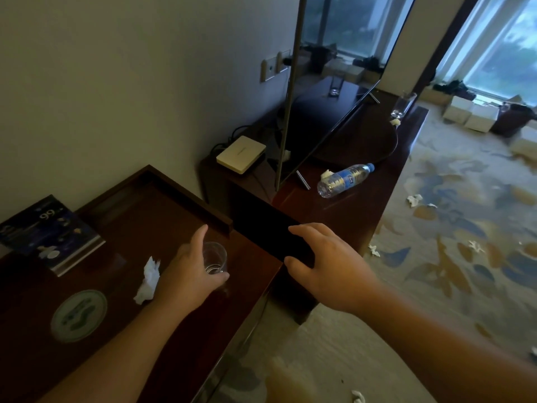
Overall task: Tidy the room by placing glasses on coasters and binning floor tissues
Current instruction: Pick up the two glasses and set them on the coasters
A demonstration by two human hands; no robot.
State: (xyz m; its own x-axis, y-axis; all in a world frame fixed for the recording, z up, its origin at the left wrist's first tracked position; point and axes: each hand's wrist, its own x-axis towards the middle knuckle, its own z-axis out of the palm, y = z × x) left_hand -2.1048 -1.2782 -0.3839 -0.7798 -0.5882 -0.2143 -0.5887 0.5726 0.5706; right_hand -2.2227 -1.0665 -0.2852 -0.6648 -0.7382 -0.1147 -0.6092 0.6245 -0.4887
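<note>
The left hand (191, 271) is wrapped around a short clear glass (215, 258) that stands upright on the dark wooden desk (122, 228), close to the desk's right edge. The thumb lies on the far side of the glass and the fingers curl around its near side; the hand is clamped on the glass. Whether the base is touching the desk or just lifted cannot be told.

The right hand (325, 260) hangs to the right of the desk edge, over the dark gap beside it. Its fingers are spread apart and it holds nothing.

The coaster (79, 315), a round pale-green disc, lies flat on the desk to the near left of the glass. A crumpled tissue (148, 282) lies between the two, just beside the left wrist.

Governing relation: the coaster lies left of and nearer than the gripped glass, on the left hand's own side, so the left hand is the nearer one. The long axis of the glass is vertical and should stay so. The likely move is a carry to the near left, over or around the tissue, ending with the base centred on the disc.

A second, taller glass (402, 104) stands at the far right on the TV bench (363, 205). Tissues (414, 200) lie scattered on the carpet (436, 271) at right, not yet binned. No bin is in view.
</note>
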